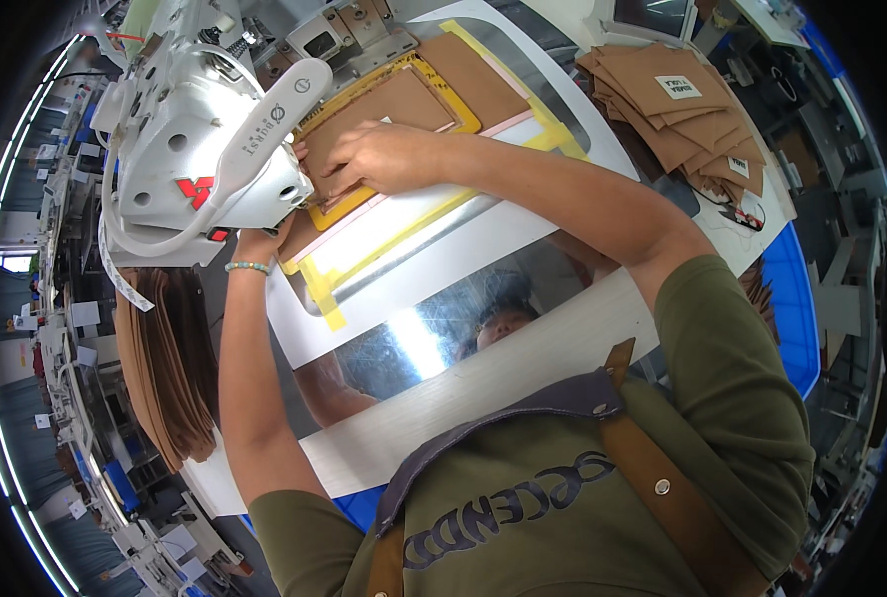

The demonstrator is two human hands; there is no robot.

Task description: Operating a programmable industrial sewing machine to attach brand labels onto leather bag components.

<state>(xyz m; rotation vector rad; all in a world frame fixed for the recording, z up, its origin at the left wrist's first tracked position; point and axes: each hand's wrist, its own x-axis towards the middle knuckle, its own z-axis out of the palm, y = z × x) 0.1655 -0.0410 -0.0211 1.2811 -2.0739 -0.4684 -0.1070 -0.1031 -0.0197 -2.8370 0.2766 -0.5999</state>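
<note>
A flat piece of brown material point(364, 124) lies inside a yellow rectangular frame point(471, 121) under the white sewing machine point(180, 129). My right hand point(392, 159) rests over the frame's near side, fingers bent and drawn together against the brown piece; the fingertips' hold is hidden. A small white label point(386, 120) shows just beyond its knuckles. My left hand point(270, 239) reaches in behind the machine head, which covers most of it. Only some fingertips appear at the head's right edge, near the brown piece.
Yellow tape point(389, 261) borders the work on a white sheet point(483, 239). Stacked brown pieces with white labels point(674, 104) lie at the far right. More brown pieces point(165, 368) hang at the left. A blue bin point(797, 318) stands right; a shiny metal plate point(443, 328) is nearer me.
</note>
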